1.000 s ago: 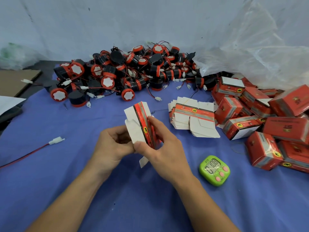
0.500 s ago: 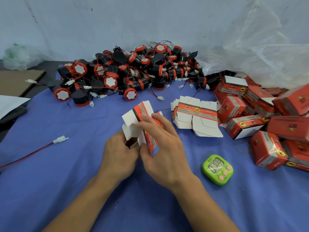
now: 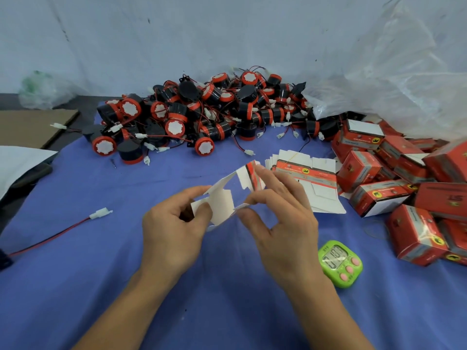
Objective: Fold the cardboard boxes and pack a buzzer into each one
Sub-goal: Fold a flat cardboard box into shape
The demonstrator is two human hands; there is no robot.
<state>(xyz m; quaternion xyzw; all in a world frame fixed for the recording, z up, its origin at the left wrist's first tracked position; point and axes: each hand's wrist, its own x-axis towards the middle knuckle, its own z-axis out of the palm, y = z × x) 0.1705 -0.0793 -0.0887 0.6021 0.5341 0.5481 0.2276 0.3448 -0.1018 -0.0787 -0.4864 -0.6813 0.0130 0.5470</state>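
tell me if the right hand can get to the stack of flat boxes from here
Probably yes: the stack of flat boxes lies just beyond the right hand, with nothing between them. But its fingers hold the half-folded box, so it would have to let go first.

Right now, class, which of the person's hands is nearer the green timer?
Right. The right hand is just up-left of the green timer; the left hand is farther left, beyond it, and both hold the half-folded box.
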